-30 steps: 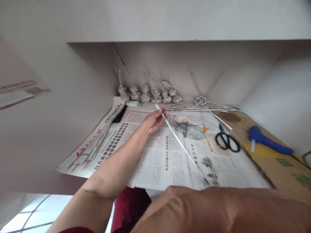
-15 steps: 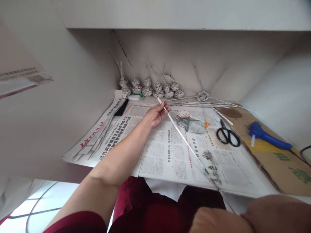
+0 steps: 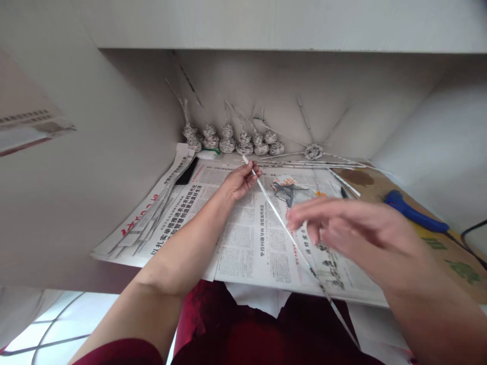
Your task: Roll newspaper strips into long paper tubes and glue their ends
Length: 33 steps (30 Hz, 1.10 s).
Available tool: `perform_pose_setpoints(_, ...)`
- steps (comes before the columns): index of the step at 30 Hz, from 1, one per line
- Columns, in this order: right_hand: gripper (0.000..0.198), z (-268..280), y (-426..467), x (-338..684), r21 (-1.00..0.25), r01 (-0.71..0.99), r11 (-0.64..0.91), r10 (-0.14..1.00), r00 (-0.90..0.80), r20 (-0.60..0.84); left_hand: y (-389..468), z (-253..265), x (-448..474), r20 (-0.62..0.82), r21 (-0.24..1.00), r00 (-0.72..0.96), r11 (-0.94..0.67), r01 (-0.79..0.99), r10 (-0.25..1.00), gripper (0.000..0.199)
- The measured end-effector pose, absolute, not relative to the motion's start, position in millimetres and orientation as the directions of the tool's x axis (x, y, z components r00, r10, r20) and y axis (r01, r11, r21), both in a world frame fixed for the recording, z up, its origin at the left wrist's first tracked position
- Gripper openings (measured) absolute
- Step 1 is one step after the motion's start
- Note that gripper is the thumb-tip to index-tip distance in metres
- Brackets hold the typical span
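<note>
My left hand [image 3: 242,181] is closed around the upper end of a long, thin rolled-newspaper stick [image 3: 272,207]. The white tip pokes out above the fingers, and the stick slants down to the right, past the table's front edge. Over the newspaper, my right hand [image 3: 338,228] is blurred by motion, with fingers loosely stretched and apart. Its fingertips come near the middle of the stick; whether they touch it I cannot tell. Behind the right hand, a small grey mesh bag [image 3: 294,192] is partly covered.
Several woven paper gourds [image 3: 227,139] line the back wall, beside a woven piece with spreading sticks [image 3: 313,151]. Loose paper sticks [image 3: 304,165] lie before them. Folded newspapers [image 3: 152,203] and a black phone [image 3: 187,172] are left. A blue glue gun [image 3: 414,213] rests on cardboard [image 3: 466,253] at right.
My right hand has come up from the lower right corner over the newspaper, toward the stick, and now covers most of the scissors. My left hand keeps its hold.
</note>
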State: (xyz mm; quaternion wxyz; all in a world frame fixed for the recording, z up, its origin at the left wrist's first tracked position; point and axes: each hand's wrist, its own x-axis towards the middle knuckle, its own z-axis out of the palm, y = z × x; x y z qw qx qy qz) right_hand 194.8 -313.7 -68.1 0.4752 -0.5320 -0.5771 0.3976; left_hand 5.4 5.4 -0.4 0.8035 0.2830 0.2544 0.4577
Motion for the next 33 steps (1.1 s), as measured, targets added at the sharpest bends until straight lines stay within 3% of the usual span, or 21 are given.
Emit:
perform_pose_setpoints(3,0.032,24.5,-186.9,197.0,-0.673,0.706,0.221,0.940,0.030,0.341,4.9,-0.4,5.2,-0.151,0.678,0.458,0.429,-0.597,0.876,0.009)
perform_pose_setpoints(5,0.038,36.3,-141.1,200.6,-0.414,0.889,0.196,0.909,-0.006,0.417,4.7,-0.3,5.1,-0.151,0.675,0.458,0.430,-0.599,0.876,0.008)
perform_pose_setpoints(7,0.046,19.6,-121.6,206.5,-0.234,0.967,0.099,0.941,-0.014,0.338,5.0,-0.6,4.8,-0.144,0.677,0.460,0.426,-0.600,0.876,0.008)
perform_pose_setpoints(12,0.027,-21.2,-109.6,215.1,0.018,0.999,0.046,0.971,-0.049,0.233,6.7,-2.9,4.3,-0.133,0.689,0.466,0.420,-0.591,0.875,0.009)
perform_pose_setpoints(19,0.020,-5.1,-103.0,216.3,0.022,1.000,-0.021,0.946,0.013,0.324,6.4,-3.4,4.9,-0.124,0.683,0.465,0.416,-0.601,0.876,0.010)
perform_pose_setpoints(24,0.020,6.1,-97.2,226.0,-0.100,0.993,-0.070,0.892,0.107,0.439,6.8,-3.8,4.8,-0.129,0.671,0.472,0.427,-0.606,0.872,0.009)
perform_pose_setpoints(33,0.031,-11.5,-82.9,210.8,-0.176,0.983,-0.045,0.911,0.113,0.396,8.4,-4.5,4.1,-0.135,0.667,0.460,0.423,-0.613,0.878,0.008)
